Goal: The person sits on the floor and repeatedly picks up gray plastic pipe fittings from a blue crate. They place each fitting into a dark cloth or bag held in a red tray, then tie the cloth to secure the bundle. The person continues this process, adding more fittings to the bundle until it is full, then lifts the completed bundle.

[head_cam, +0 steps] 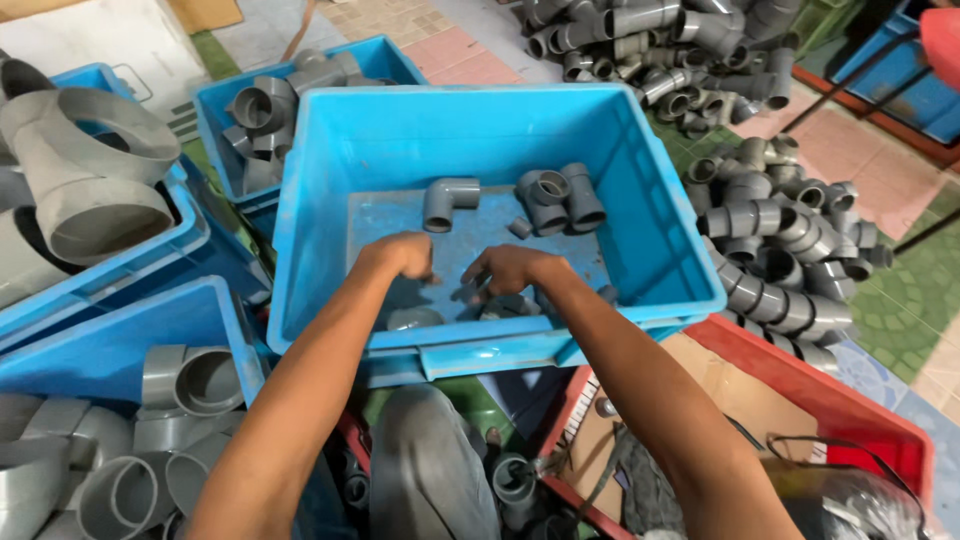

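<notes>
Both hands are reaching into the big blue crate, down to its floor near the front wall. The left hand is curling into a loose fist; its fingers are pointing downward and I cannot tell if something is inside them. Just under this hand a grey cap-like fitting is lying against the front wall of the crate. The right hand is bending its fingers over some small grey pieces on the crate floor — it is touching them, but whether it is really gripping one, the picture is not showing clearly.

Farther back in the same crate, a grey elbow fitting is resting beyond the left hand, and a cluster of grey tee fittings is lying beyond the right hand.

Outside the crate, to its left, other blue crates are holding large grey pipe fittings. To the crate's right, a pile of grey fittings is covering the tiled floor, and in front of the crate — on the right — a red crate is standing.
</notes>
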